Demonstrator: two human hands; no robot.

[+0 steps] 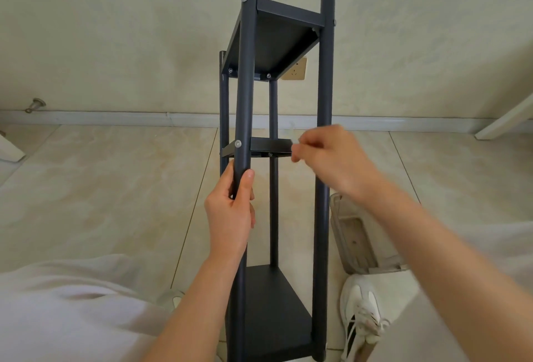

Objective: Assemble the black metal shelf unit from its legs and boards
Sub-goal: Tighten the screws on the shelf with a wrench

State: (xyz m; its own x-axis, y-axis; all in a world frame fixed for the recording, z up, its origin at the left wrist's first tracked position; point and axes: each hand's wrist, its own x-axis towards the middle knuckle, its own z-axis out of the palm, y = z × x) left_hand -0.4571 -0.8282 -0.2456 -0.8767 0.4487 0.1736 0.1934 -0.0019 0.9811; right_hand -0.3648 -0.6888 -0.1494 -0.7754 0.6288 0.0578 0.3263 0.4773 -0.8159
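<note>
While the left hand (230, 211) is gripping the near leg (245, 87), the right hand (328, 156), at two o'clock from it, is pinching a small pale object (294, 148), too blurred to name, and hiding the right end of the middle board (269, 145); the shelf unit (274, 44) is standing between them, its foot cut off at six o'clock.

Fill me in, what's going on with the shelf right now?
A person is putting together the black shelf unit, which stands upright with top board, middle board and bottom board between its legs. The left hand grips the near left leg just below the middle board. The right hand pinches a small pale piece, too blurred to identify, at that board's right end.
</note>
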